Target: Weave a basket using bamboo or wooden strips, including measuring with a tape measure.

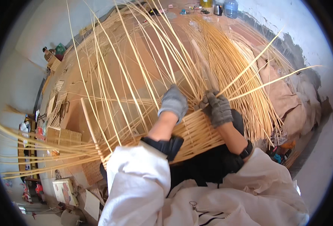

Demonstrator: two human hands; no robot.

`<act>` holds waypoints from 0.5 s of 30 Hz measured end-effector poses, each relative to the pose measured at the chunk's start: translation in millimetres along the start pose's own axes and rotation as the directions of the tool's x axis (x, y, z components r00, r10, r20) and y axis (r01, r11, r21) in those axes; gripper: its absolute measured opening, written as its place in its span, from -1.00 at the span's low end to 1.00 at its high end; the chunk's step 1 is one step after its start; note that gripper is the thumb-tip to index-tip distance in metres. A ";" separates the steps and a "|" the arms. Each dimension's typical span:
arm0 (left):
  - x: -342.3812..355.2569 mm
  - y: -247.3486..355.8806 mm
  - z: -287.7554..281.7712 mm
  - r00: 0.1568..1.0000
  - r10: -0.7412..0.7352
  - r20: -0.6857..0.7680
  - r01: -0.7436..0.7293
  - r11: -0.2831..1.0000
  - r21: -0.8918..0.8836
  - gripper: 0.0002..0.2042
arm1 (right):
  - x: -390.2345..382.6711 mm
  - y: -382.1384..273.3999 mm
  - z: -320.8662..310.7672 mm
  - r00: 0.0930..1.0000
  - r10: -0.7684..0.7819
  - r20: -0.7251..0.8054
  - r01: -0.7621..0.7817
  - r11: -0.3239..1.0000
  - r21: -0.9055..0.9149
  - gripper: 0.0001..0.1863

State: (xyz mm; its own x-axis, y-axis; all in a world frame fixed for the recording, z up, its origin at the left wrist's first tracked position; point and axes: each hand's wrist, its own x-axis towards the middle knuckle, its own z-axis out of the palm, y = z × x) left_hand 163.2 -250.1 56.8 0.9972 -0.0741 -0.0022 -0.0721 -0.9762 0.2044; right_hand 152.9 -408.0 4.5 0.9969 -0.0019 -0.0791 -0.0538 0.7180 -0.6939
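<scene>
A partly woven wicker basket (196, 133) lies across my lap, with many long upright pale strands fanning out from it. My left hand (173, 101), in a grey glove, is closed on upright strands (170, 71) above the woven edge. My right hand (216, 107), also gloved, grips strands at the basket's edge, right beside a thicker pale stake (204, 60) that rises from it. Several strands run out to the upper right from my right hand. Another thick stake (88, 120) stands at the left end, where more strands stick out sideways.
A large bundle of loose rattan (249, 98) lies at the right beside crumpled cloth (283, 101) along the wall (298, 34). At the back are a water jug (231, 9) and a kettle (218, 10). Woven panels (68, 137) and clutter lie at the left.
</scene>
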 end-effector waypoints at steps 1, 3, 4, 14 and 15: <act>-0.2 -8.1 14.4 0.995 -0.088 0.056 0.102 0.926 -0.362 -0.49 | 6.4 -6.8 -16.1 0.992 -0.125 -0.029 0.116 0.968 -0.224 -0.88; -29.2 -18.5 9.3 0.953 -0.084 0.292 0.225 0.841 -0.492 -0.54 | 0.1 -47.4 -9.3 0.974 -0.189 0.128 0.195 0.980 -0.036 -0.87; -40.9 -10.5 -0.8 0.897 0.004 0.442 0.158 0.931 -0.329 -0.55 | 6.3 -56.8 -20.1 0.980 -0.161 0.115 0.190 0.929 -0.317 -0.84; -41.7 13.6 13.7 0.798 -0.399 0.452 0.584 0.698 -0.414 -0.61 | 140.1 13.2 106.9 0.827 0.474 0.304 0.510 -0.405 -0.759 -0.46; -41.3 3.4 19.4 0.849 -0.343 0.403 0.492 0.791 -0.363 -0.61 | 132.6 22.6 115.8 0.915 0.280 0.291 0.403 -0.586 -0.703 -0.43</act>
State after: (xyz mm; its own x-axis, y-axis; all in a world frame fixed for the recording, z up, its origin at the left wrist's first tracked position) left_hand 121.5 -254.3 38.6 0.8640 0.1895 -0.4664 0.4398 -0.7350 0.5160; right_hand 290.7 -311.4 61.2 0.9138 0.4019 -0.0584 0.3923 -0.9108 -0.1284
